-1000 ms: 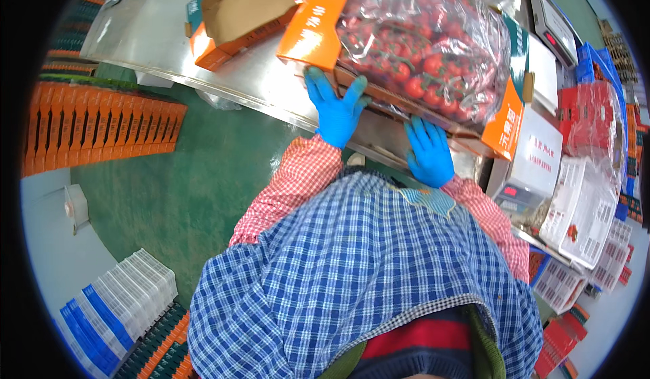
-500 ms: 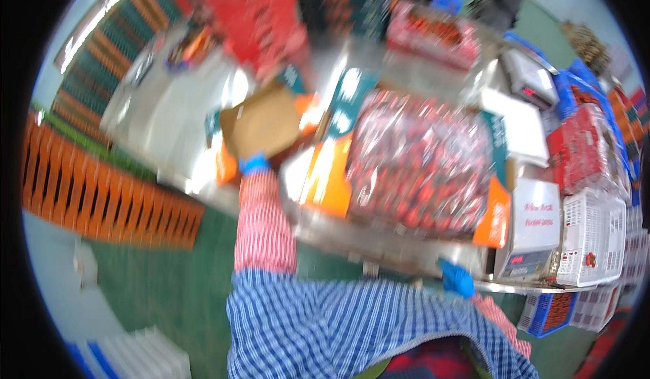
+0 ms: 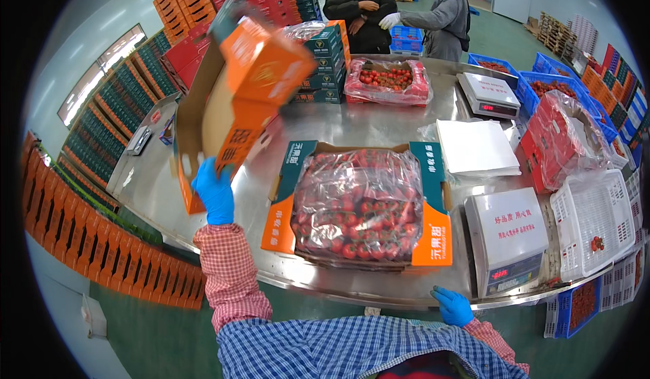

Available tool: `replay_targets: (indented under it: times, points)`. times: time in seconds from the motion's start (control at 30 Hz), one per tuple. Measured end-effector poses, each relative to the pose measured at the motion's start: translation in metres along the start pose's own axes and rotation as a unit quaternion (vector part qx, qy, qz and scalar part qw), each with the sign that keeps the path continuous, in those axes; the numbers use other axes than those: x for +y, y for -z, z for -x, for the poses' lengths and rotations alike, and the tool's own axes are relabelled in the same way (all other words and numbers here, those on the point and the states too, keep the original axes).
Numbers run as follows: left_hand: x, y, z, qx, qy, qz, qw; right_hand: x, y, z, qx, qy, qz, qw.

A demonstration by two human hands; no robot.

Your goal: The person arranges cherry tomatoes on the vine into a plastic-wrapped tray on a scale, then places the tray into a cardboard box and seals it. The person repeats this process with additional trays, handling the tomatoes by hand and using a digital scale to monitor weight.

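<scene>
In my blue-gloved left hand (image 3: 214,191) is an orange-and-green cardboard box (image 3: 237,108), gripped at its near edge. The box is tipped up on its side above the left part of the table, its brown inside facing left; its upper end is blurred by motion. Right of it, a green-and-orange carton (image 3: 433,233) lies flat, filled with red cherry tomatoes (image 3: 359,206) under clear plastic film. My right hand (image 3: 453,305), also in a blue glove, is at the table's front edge, its fingers stretched out and holding nothing.
A white scale (image 3: 506,237) and a white crate (image 3: 592,226) stand right, behind them a red box (image 3: 565,138) in plastic. White sheets (image 3: 477,147) lie mid-table. Farther are a tomato box (image 3: 389,81), another scale (image 3: 487,94) and two people (image 3: 440,23). Orange crates (image 3: 101,237) stand left.
My left hand has lifted the cardboard box from low over the table and tipped it onto its side. The view has tilted up, bringing people at the back into sight. My right hand stays by the edge.
</scene>
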State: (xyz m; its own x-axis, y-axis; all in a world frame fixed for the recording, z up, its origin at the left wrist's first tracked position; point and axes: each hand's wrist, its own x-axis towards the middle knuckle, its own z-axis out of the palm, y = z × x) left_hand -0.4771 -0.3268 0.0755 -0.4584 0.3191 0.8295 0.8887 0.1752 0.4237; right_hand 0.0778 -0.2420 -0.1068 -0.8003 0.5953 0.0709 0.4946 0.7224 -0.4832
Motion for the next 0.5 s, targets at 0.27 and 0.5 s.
replay_targets:
  times: [0.27,0.5]
  points:
    - [0.340,-0.061,0.049,-0.123,-0.224,0.073,0.964,0.063,0.047,0.098,0.085,0.018,0.010,0.996]
    - [0.546,-0.169,0.231,-0.213,-0.238,0.207,0.925,0.167,0.091,0.293,0.128,-0.076,0.007,0.989]
